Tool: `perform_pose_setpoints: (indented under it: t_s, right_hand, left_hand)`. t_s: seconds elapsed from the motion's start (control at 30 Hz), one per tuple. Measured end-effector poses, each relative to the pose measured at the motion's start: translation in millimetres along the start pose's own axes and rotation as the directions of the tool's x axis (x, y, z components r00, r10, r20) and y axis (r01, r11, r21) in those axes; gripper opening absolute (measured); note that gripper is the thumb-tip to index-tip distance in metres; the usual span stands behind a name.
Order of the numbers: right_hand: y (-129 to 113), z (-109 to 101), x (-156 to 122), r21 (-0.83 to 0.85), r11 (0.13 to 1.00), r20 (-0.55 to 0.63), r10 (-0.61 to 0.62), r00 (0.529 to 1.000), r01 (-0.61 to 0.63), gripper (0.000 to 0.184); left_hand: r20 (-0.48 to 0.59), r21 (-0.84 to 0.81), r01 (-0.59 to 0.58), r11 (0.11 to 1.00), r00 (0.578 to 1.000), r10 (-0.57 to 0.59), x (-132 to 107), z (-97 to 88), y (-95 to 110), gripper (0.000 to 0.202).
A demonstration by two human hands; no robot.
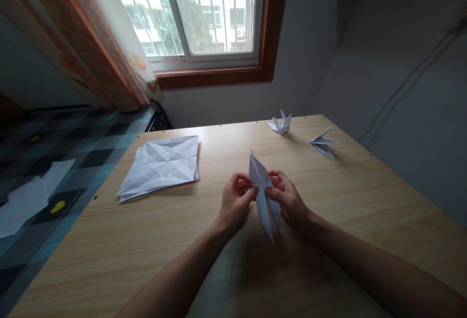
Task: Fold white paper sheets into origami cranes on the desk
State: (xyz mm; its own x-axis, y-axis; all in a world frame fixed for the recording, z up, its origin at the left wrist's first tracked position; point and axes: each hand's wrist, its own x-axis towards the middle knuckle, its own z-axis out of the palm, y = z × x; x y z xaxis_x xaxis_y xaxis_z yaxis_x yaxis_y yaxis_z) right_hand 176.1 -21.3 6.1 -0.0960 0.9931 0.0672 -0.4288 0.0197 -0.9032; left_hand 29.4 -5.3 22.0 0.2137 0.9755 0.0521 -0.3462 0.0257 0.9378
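Observation:
A folded white origami paper (261, 186) is held up above the near middle of the table, its one point facing away and two narrow split points hanging toward me. My left hand (237, 199) pinches its left edge between thumb and fingers. On the other edge, my right hand (288, 199) grips it with the thumb on the front face and the fingers curled behind. Both thumbs press near the paper's middle. The fingers behind the paper are partly hidden.
On the wooden table (215, 279) lie a stack of creased white sheets (164, 162) at left, a folded paper crane (281, 124) at the back, and another folded paper piece (323, 143) farther right. A checkered bed (83, 138) with loose paper (32, 196) adjoins the left side.

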Motion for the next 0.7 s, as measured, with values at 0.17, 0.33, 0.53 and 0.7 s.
perform_pose_setpoints:
  t_s: [0.17,0.33,0.53,0.7]
  right_hand:
    - [-5,2,3,0.074,0.995,-0.065,0.078,0.995,-0.073,0.046]
    - [-2,-2,6,0.032,0.997,-0.137,0.075,0.988,-0.072,0.047]
    - [1,-8,7,-0.016,0.998,-0.161,0.055,0.985,-0.058,0.040]
    - [0,-9,7,-0.060,0.997,-0.153,0.031,0.988,-0.041,0.039]
  left_hand:
    - [-0.034,0.040,-0.009,0.999,0.999,0.011,2,-1.4,0,0.034]
    - [-0.061,0.139,-0.070,0.988,0.995,0.079,3,-5.9,-5,0.030]
    - [0.132,0.453,-0.171,0.875,0.984,0.124,3,-14.6,-8,0.023]
    - [0.148,0.529,-0.185,0.828,0.981,0.125,3,-15.8,-4,0.012]
